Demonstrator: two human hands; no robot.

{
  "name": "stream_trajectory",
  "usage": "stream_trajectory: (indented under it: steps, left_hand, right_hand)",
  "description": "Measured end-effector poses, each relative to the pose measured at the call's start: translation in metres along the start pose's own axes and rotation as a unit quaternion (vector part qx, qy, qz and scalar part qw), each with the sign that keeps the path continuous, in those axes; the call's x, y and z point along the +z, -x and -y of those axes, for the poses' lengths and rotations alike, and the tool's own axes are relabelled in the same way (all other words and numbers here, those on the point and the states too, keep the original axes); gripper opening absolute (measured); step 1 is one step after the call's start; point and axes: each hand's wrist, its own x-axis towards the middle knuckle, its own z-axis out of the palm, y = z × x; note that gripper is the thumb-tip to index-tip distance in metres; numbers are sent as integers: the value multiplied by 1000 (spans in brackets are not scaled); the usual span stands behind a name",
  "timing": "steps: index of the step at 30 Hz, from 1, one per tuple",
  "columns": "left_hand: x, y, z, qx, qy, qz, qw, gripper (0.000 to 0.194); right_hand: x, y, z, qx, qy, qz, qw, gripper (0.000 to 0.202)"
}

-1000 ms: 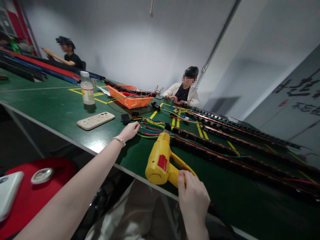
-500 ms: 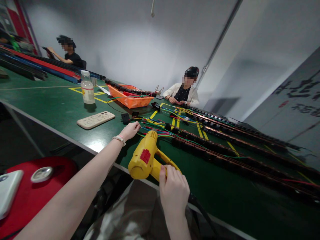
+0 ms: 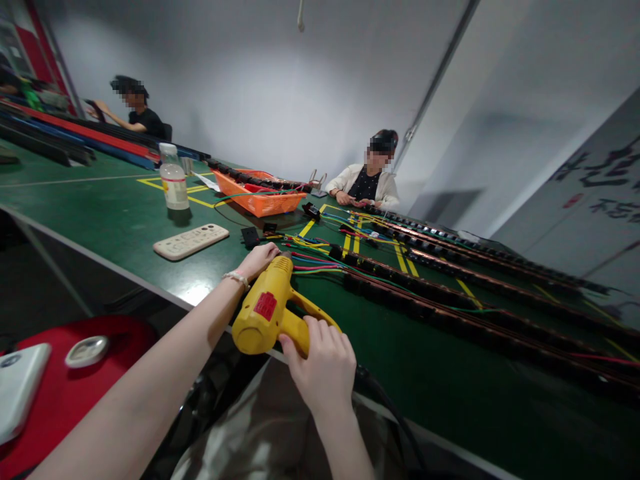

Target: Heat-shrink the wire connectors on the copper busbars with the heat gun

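Note:
My right hand [image 3: 323, 360] is wrapped round the handle of a yellow heat gun [image 3: 260, 310] with a red label on its side. The gun's nozzle points away from me, close beside my left hand [image 3: 261, 259]. That hand is closed at the ends of several coloured wires [image 3: 315, 268], and its fingertips are partly hidden. From there the wires run right to long dark bundles with copper-coloured strands [image 3: 400, 297]. A black connector block [image 3: 251, 237] lies just beyond my left hand.
A phone in a beige case [image 3: 191, 242], a drink bottle [image 3: 173, 180] and an orange basket [image 3: 257, 202] stand on the green table [image 3: 107, 223]. A red stool [image 3: 117, 347] is at lower left. One person [image 3: 367, 180] sits across; another [image 3: 145, 120] sits farther left.
My right hand has moved the heat gun to the left, bringing its nozzle nearer to my left hand. My left hand has stayed almost in place at the wires.

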Motion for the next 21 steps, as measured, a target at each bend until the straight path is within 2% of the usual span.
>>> stream_trajectory:
  steps: [2,9,16,21]
  left_hand:
    - [-2,1,-2,2,-5,4,1000,33]
    - [-4,8,-9,19,-20,-5,1000,30]
    - [-1,10,-8,21,10,-6,1000,27]
    - [-2,11,-8,16,23,-6,1000,26]
  right_hand:
    - [-4,1,-4,-20,-31,13,999,51]
    - [-13,4,-22,-9,-68,36,997,44]
    - [-25,14,-46,19,-37,18,999,39]
    - [-30,23,-57,18,19,-19,999,40]
